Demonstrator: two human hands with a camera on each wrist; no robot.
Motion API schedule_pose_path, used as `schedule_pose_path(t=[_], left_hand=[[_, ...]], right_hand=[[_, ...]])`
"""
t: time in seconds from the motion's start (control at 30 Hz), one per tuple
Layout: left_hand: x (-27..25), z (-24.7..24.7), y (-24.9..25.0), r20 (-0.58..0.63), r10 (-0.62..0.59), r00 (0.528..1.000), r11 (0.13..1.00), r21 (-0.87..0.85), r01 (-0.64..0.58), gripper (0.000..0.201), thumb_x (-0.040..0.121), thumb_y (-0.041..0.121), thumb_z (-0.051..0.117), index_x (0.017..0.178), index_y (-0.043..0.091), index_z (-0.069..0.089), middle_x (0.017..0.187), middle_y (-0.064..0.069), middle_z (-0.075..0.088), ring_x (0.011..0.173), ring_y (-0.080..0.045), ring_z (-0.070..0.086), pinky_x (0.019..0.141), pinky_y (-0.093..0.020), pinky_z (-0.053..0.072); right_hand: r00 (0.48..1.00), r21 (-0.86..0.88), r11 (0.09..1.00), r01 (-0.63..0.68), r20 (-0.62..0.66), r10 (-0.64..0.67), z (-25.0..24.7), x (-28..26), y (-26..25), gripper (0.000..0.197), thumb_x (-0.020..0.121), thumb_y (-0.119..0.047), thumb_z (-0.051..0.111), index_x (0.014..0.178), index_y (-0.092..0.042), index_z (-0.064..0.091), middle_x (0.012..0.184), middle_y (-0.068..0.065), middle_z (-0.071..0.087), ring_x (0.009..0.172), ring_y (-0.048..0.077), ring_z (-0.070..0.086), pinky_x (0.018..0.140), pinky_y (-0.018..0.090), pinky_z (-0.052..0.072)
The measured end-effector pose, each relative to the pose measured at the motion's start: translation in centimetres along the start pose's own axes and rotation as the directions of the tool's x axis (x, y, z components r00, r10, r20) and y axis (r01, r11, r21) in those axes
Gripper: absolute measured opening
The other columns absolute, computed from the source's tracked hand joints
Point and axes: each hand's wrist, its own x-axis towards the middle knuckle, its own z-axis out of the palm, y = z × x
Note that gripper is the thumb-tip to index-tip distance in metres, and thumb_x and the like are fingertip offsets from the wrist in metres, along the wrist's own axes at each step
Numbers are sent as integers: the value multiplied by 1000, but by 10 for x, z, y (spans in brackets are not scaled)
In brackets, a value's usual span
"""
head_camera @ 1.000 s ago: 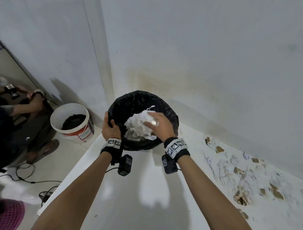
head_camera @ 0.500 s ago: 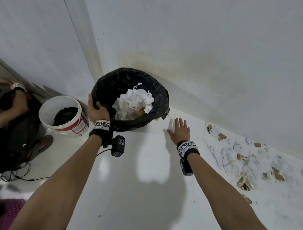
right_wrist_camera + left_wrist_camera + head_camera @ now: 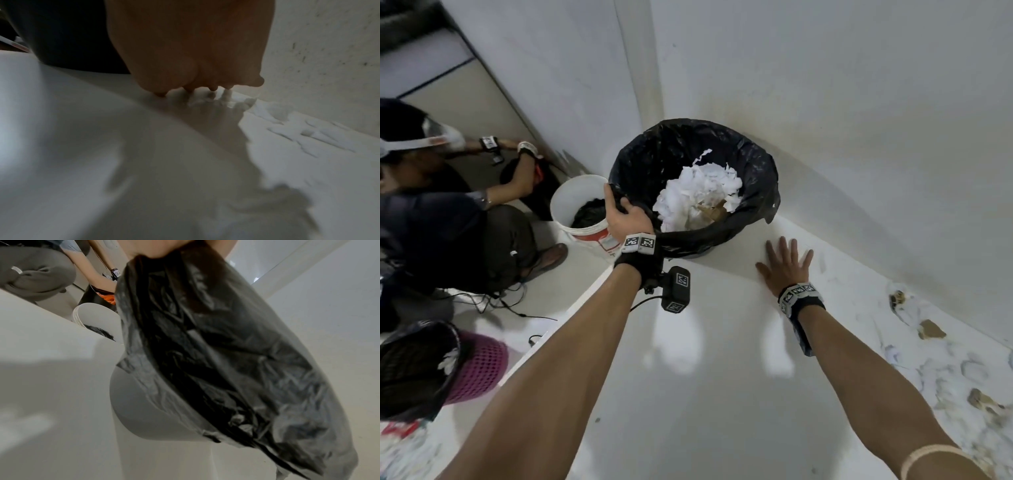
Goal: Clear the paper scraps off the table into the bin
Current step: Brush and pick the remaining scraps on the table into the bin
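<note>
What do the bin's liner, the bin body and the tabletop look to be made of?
Liner: thin glossy black plastic film, crinkled and folded over the rim. Bin body: smooth matte grey, probably moulded plastic. Tabletop: hard glossy white surface, reflecting lights; laminate or stone, unclear.

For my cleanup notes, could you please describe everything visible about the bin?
The bin is a round grey tub lined with a crinkled black plastic bag folded over its rim. It is tilted toward the person at the table's corner by the wall, holding white and brown paper scraps. The left hand grips its near rim.
</note>
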Motion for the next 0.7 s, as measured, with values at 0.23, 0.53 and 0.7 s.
schedule_pose_path(t=[0.23, 0.53, 0.7], left_hand=[[-14, 5, 1, -39, -19, 999, 1000, 9, 19, 43, 98, 13, 43, 139, 23, 45, 135, -3, 55, 123, -19, 52, 89, -3, 28], [-19, 8, -1, -48, -27, 998, 998, 49, 29, 43, 99, 15, 42, 140, 25, 43, 137, -2, 53, 126, -19, 48, 91, -5, 25], [-18, 8, 0, -58, -34, 998, 998, 49, 37, 43, 98, 16, 43, 139, 26, 44, 134, -3, 56, 124, -20, 51, 94, -9, 30]], right_hand=[[978, 91, 974, -205, 39, 203, 16, -12, 59, 79, 89, -71, 7, 152, -25, -5, 161, 2, -7, 148, 27, -9, 112, 62, -11], [972, 124, 964, -234, 37, 231, 3, -4, 87, 92, 77, -85, 22, 150, -34, 1, 161, 3, -4, 146, 35, -11, 105, 70, -8], [974, 358, 906, -225, 53, 221, 32, -31, 106, 84, 84, -77, 19, 152, -32, 2, 161, 4, -8, 147, 30, -11, 116, 59, 0]])
